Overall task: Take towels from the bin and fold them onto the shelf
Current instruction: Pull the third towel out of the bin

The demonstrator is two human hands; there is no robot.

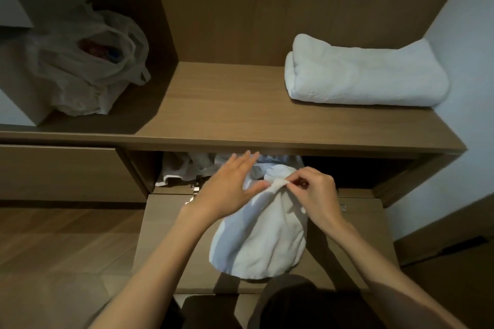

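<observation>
**towel held up before the open bin, one folded towel on the shelf**

shelf [227, 109]: brown wood board across the middle of the frame, with a wooden back panel above it. bin [347, 171]: dark compartment just under the shelf, centre of frame; its flap [165, 235] lies dropped open toward the camera. bag [91, 61]: crumpled clear plastic, upper left, in the side compartment, with coloured contents too blurred to tell. folded towel [366, 75]: white, lying flat on the shelf at upper right, against the wall. held towel [262, 243]: white, lower centre, hanging bunched over the flap from its top edge. cloths [181, 168]: pale, loose, in the left part of the bin. left hand [230, 184]: fingers straight and spread toward the bin, gripping nothing, thumb against the held towel's upper left edge. right hand [312, 192]: fingers curled, thumb and fingertips pinching the held towel's top edge.
</observation>
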